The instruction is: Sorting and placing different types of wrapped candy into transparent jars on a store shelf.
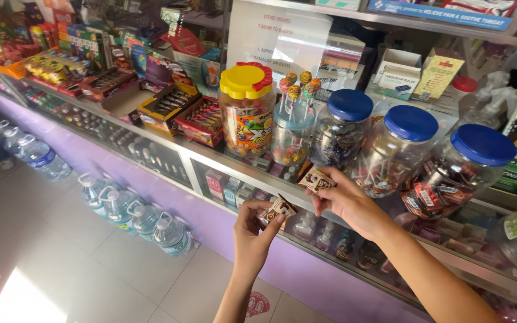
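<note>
1. Your left hand (252,230) is pinched shut on a small brown-and-white packet (277,209), thumb on one face and fingertips on the other, just in front of the counter (210,157)'s front edge.
2. Your right hand (345,200) is closed on a second small packet (316,179) of the same kind, held at the front edge of the counter, just below the blue-lidded jars (411,152).
3. Judge both packets light and thin: a flat wrapper with something small inside, likely to bend or crush if squeezed hard.
4. The wrapper looks glossy, so it may slip; take it across the flat faces near the middle, not by a crimped end.
5. A two-finger pinch seems enough; no whole-hand grip is called for.
6. The yellow-lidded jar (246,110) and a lollipop tub (292,131) stand near the front edge too, close to your right hand, so keep your wrists low beside them.
7. Water bottles (130,212) stand on the floor against the counter base, well apart from your hands.
</note>
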